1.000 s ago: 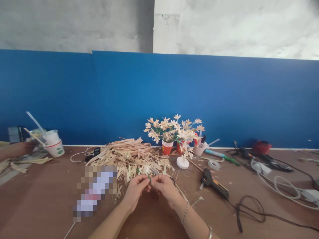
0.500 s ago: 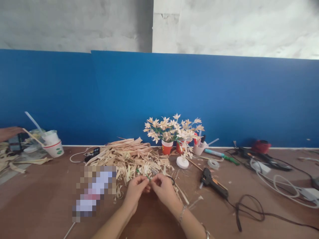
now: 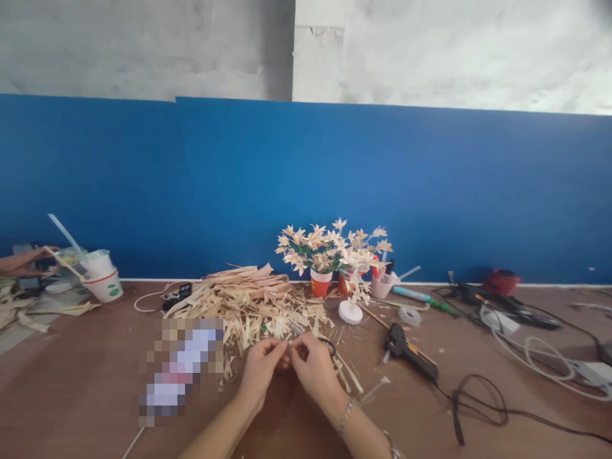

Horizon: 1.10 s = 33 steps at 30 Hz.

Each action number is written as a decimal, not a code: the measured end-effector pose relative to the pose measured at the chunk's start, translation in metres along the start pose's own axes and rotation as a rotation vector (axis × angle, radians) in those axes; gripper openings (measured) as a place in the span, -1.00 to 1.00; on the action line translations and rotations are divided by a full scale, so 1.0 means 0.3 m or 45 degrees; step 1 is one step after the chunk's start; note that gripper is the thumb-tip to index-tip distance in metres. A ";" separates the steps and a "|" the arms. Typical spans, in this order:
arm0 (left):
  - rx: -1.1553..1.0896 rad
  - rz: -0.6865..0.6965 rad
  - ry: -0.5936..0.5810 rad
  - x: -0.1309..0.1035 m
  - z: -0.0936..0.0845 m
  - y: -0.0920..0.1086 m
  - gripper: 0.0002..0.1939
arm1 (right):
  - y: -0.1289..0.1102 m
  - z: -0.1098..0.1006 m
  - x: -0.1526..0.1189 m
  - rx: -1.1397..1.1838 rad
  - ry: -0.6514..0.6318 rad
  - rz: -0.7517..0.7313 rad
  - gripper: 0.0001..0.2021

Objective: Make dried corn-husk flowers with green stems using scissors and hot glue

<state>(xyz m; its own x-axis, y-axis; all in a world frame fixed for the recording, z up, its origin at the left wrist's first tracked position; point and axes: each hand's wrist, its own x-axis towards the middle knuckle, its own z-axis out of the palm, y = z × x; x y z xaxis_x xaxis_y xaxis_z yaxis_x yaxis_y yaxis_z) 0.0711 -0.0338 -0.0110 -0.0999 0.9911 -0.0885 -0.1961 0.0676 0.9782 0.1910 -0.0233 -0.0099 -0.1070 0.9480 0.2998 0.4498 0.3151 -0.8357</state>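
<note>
My left hand (image 3: 262, 368) and my right hand (image 3: 313, 364) meet at their fingertips over the near side of the straw pile. Both are closed in a pinch on something small and pale, mostly hidden by the fingers. Just beyond them lies a heap of dry husk strips (image 3: 248, 290), cream and tan. Scissors (image 3: 329, 346) lie partly covered behind my right hand. Husk flowers (image 3: 315, 239) on green stems stand in a red paper cup (image 3: 320, 284), and another flower bunch stands beside it. A white round base (image 3: 350, 312) sits in front of the cups.
To the right lie a hot glue gun (image 3: 408, 354) with its black cord, a tape roll (image 3: 410, 315) and white cables (image 3: 530, 357). At left are a blurred-out object (image 3: 179, 373), a white paper bowl (image 3: 104, 285) and another person's hand (image 3: 31, 260). A blue partition (image 3: 229, 178) stands behind.
The green bit seen between my fingertips no longer shows; a pale tip is there instead. My hands stay nearly in place. At far left, the other person's hand has shifted slightly right and lower.
</note>
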 end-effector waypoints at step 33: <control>-0.305 -0.834 -0.752 0.055 -0.136 0.057 -0.86 | -0.023 -0.082 0.006 -0.347 -0.212 -0.812 -0.82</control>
<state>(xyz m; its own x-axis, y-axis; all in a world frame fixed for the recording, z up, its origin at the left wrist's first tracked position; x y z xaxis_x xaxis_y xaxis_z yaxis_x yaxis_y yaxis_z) 0.0263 -0.0209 -0.0033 0.6051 0.6652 -0.4374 -0.2414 0.6769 0.6954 0.2095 -0.0249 0.0077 -0.5477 0.5837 0.5995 0.4577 0.8088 -0.3693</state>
